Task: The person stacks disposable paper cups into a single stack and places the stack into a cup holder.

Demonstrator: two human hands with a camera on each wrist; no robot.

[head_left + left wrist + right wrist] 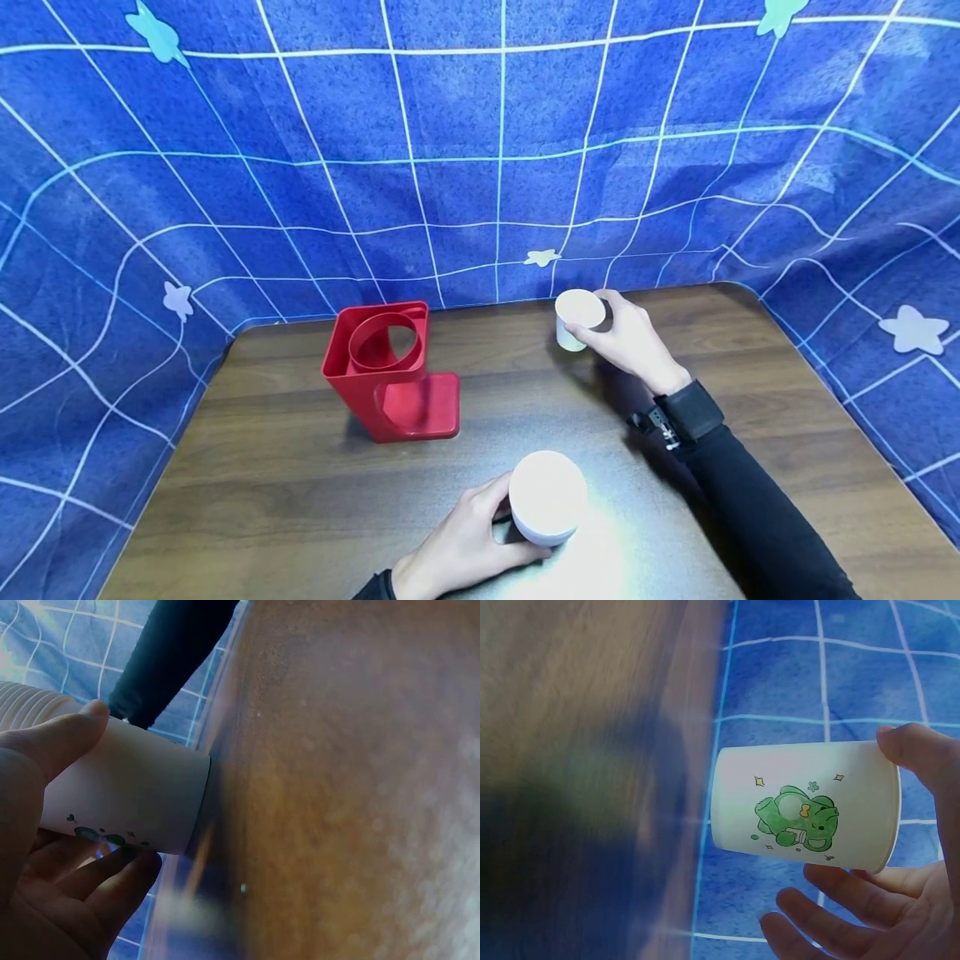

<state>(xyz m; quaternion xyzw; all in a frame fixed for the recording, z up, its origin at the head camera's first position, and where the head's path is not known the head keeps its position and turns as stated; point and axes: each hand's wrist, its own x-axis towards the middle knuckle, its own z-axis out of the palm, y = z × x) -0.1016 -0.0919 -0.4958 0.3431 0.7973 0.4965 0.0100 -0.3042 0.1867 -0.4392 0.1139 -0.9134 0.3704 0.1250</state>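
My left hand (468, 533) holds a stack of white paper cups (548, 498) at the front middle of the table, thumb on one side and fingers on the other. Several nested rims show on that stack (112, 772) in the left wrist view, with part of a green print lower down. Near the table's back edge, my right hand (633, 337) grips a single paper cup (573, 333) close to its rim. A green bear decorates this upright cup (806, 806) in the right wrist view. Whether either base touches the wood, I cannot tell.
To the left on the wooden table (262, 467) stands a red holder (375, 375) with a square top, a round ring inside and a flat foot. A blue cloth (450, 192) with white lines and stars hangs behind and around the table.
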